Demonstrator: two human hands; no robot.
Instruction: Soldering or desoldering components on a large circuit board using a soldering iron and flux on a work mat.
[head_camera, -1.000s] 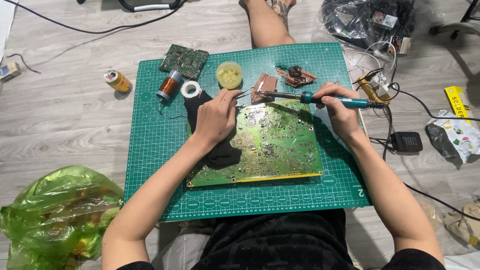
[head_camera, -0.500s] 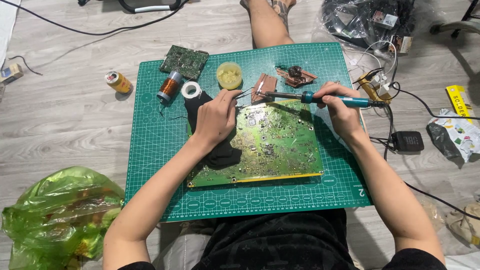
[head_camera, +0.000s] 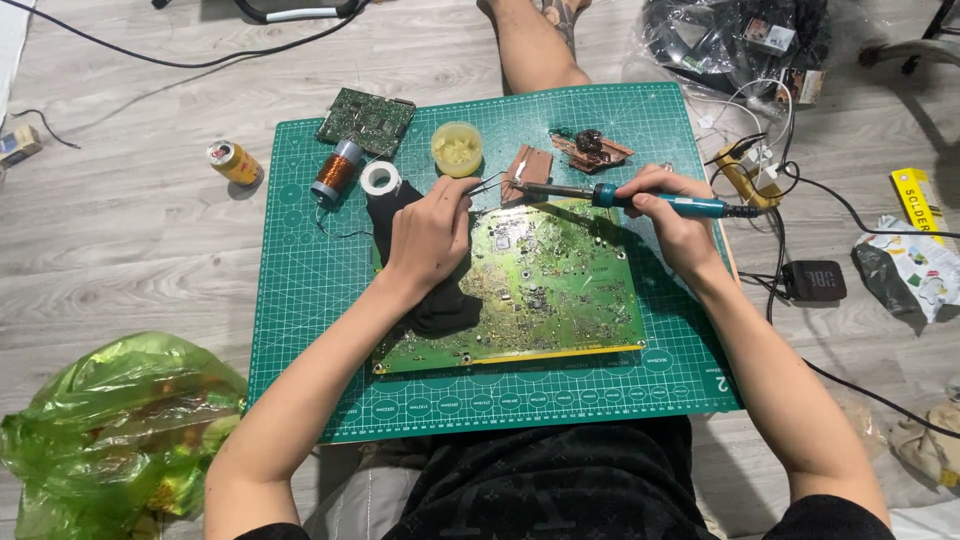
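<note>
Two bare hands work over a large green circuit board (head_camera: 530, 290), flat and rectangular, its face crowded w/ tiny silver solder points, yellow strip along the near edge. It lies on a gridded green cutting mat (head_camera: 300, 330) spread on a pale wood-plank floor. The right hand (head_camera: 670, 215), grip closed round a blue-handled soldering iron (head_camera: 640, 200), holds the metal tip just past the board's far edge. The left hand (head_camera: 430, 230) pinches thin metal tweezers (head_camera: 487, 183), palm resting on a black cloth (head_camera: 440, 310) at the board's left side. Beyond: copper wire coil (head_camera: 335, 172), white tape roll (head_camera: 380, 179), round yellowish tub (head_camera: 457, 148), smaller green board (head_camera: 366, 117). Crinkled green plastic bag (head_camera: 110, 420) at near left.
</note>
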